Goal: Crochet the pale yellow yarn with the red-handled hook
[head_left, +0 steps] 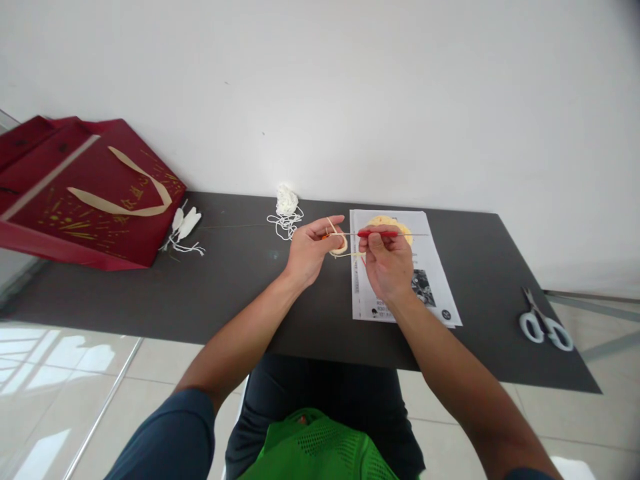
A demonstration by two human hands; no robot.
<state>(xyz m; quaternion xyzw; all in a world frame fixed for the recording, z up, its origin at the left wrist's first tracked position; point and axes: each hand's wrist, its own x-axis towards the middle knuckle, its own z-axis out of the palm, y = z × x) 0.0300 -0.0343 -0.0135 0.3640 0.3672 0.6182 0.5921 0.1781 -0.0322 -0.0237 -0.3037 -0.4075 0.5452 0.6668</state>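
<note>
My left hand (pixel 309 250) pinches a small cream crochet piece (pixel 341 245) with yarn looped over its fingers. My right hand (pixel 387 263) grips a crochet hook with a red handle (pixel 377 233); its thin metal shaft points left into the cream piece, and the other end sticks out to the right. Both hands hover over the dark table (pixel 240 293), close together, above the left edge of a printed sheet (pixel 425 280). A yellow round crochet piece (pixel 387 222) lies on the sheet behind my right hand.
A tangle of white yarn (pixel 287 203) lies at the table's back, near the wall. White tassels (pixel 184 227) rest beside a red gift bag (pixel 85 190) at the left. Scissors (pixel 543 323) with white handles lie at the right. A green mesh item (pixel 315 443) sits on my lap.
</note>
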